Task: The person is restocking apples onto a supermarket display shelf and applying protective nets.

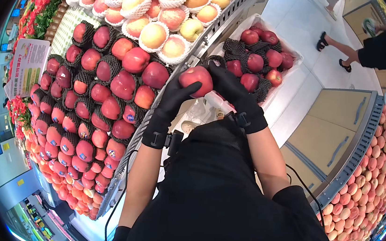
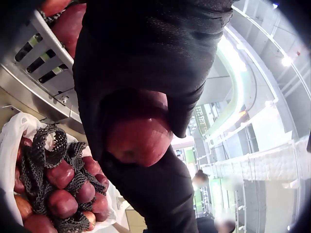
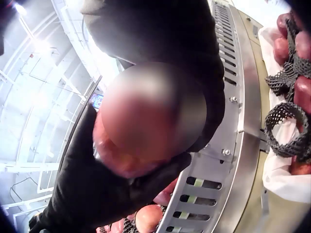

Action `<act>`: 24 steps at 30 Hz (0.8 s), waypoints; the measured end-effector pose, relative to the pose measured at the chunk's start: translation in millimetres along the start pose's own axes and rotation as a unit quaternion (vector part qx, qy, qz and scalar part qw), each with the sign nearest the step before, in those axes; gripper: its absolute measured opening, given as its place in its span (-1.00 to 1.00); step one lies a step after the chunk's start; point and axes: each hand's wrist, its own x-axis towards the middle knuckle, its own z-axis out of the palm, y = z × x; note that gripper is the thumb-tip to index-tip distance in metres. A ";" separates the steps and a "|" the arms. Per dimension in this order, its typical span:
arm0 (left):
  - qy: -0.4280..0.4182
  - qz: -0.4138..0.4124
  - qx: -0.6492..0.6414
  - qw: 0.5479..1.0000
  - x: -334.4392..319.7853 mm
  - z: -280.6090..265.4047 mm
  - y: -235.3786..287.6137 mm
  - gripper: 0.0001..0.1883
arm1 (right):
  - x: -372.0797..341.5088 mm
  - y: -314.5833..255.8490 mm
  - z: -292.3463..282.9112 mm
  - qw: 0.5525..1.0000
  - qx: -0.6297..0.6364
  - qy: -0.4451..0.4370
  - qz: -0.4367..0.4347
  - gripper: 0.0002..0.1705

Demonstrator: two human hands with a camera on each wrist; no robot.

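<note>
A red apple point(image 1: 196, 81) is held in front of my body, bare of any net. My left hand point(image 1: 178, 95), in a black glove, grips it from the left, thumb across its near side. Also gloved in black, my right hand point(image 1: 231, 84) curls its fingers round the apple's right side. In the left wrist view the apple point(image 2: 138, 138) shows between the left thumb and fingers, the right hand point(image 2: 146, 187) below it. A blurred patch covers much of the apple point(image 3: 124, 162) in the right wrist view.
Left is a sloping display of red apples point(image 1: 124, 85) in black foam nets, with paler fruit point(image 1: 154, 36) in white nets behind. A white-lined box point(image 1: 298, 61) holds apples and loose black nets point(image 1: 235, 49). Peaches point(image 1: 360, 185) fill a right-hand stand. A person's leg point(image 1: 339, 47) shows in the aisle.
</note>
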 end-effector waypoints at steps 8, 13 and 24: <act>0.091 0.027 -0.068 0.993 -27.4 -30.2 -10.9 -0.42 | 10.4 -32.0 -74.6 0.922 -0.381 0.062 0.013 -0.60; 0.128 0.030 -0.073 0.989 -42.4 -59.0 -21.2 -0.47 | 27.3 -6.6 -142.1 0.662 -0.746 0.036 0.072 -0.70; 0.174 0.074 -0.155 0.970 -74.5 -72.4 -17.9 -0.38 | 54.2 125.3 -200.9 0.463 -0.883 -0.059 -0.046 -0.67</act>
